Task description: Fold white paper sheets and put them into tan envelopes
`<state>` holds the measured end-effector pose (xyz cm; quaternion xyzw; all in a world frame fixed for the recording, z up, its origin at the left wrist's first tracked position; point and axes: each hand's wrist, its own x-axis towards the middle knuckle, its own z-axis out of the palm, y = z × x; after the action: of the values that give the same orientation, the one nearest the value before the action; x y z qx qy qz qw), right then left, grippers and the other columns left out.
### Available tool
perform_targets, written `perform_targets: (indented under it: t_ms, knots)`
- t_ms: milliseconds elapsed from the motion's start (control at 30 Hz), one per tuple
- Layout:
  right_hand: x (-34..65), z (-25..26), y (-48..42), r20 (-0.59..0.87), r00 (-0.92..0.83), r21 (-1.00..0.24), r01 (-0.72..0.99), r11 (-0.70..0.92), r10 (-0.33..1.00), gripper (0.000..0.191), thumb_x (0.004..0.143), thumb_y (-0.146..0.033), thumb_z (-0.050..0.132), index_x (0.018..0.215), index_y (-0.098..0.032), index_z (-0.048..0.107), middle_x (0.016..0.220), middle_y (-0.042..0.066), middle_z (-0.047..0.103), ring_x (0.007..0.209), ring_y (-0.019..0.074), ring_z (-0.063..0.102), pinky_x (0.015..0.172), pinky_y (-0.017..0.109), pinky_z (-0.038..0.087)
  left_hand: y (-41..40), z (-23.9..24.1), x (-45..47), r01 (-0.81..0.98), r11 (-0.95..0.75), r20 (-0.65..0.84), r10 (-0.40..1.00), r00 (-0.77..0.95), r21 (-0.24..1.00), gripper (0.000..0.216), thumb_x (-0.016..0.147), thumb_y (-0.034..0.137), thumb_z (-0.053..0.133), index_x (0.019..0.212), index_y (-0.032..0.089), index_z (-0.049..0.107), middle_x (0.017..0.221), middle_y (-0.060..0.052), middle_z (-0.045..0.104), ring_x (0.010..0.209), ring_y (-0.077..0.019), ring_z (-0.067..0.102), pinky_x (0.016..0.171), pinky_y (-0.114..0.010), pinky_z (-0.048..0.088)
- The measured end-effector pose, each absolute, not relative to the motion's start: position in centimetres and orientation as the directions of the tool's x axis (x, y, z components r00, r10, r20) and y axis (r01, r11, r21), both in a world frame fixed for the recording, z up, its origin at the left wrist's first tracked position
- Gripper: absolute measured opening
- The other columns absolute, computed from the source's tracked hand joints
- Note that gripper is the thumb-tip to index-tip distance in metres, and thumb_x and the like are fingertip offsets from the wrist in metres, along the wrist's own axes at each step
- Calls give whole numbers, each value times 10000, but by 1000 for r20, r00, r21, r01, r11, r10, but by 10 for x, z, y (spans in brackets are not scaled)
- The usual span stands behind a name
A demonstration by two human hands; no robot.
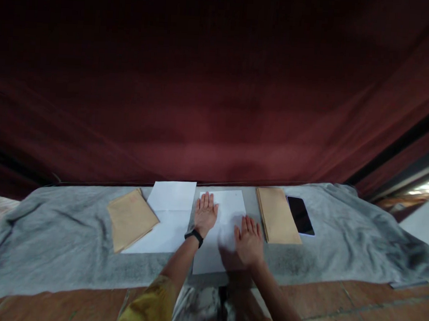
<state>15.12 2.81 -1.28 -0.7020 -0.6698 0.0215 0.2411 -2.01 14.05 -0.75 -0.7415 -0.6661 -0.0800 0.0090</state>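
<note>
My left hand (205, 213) lies flat, fingers stretched out, on the upper left part of a white sheet of paper (229, 205) in the middle of the grey cloth. A black band circles that wrist. My right hand (249, 240) also rests flat and open on the same sheet, lower and to the right. Neither hand holds anything.
A second white sheet (171, 211) lies left of it, with a brown envelope (130, 218) overlapping its left edge. A stack of brown envelopes (277, 215) and a dark phone (300, 215) lie to the right. The grey cloth (358, 237) covers the low surface; a dark red curtain (217, 107) hangs behind.
</note>
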Motion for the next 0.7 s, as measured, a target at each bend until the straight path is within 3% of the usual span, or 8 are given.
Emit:
perform_targets:
  t_ms: [133,300,467,700]
  knots:
    - [122,4,97,270,-103,-387,899,206,957,524,1062,-326,317,1518,-103,448,1562,167,453,1464,264,414,1207,460,321,140,-6,-20,989,-126,129,985,115,83,603,1044,370,261,1570,87,341,1641,-157,299,1547,-274,222,1257,-473,200]
    - [103,-6,146,255,-186,-325,908,265,949,490,1054,-299,337,1475,-120,513,1541,137,487,1455,253,429,1214,459,314,140,-8,-23,986,-146,149,980,133,83,577,1035,299,242,1570,112,351,1633,-140,332,1542,-262,241,1244,-475,236]
    - [124,-22,152,310,-133,-292,929,228,941,516,1045,-364,363,1505,-163,481,1562,135,448,1459,278,420,1213,510,283,142,-15,-25,986,-138,158,980,122,94,588,1042,356,258,1577,125,339,1636,-137,324,1540,-262,250,1247,-473,235]
    - [157,-28,150,338,4,-287,953,99,941,572,1037,-384,339,1508,-81,458,1551,190,455,1438,306,438,1198,515,284,143,-16,-24,986,-133,154,981,117,103,605,1046,406,253,1586,141,320,1631,-129,338,1541,-257,246,1250,-478,224]
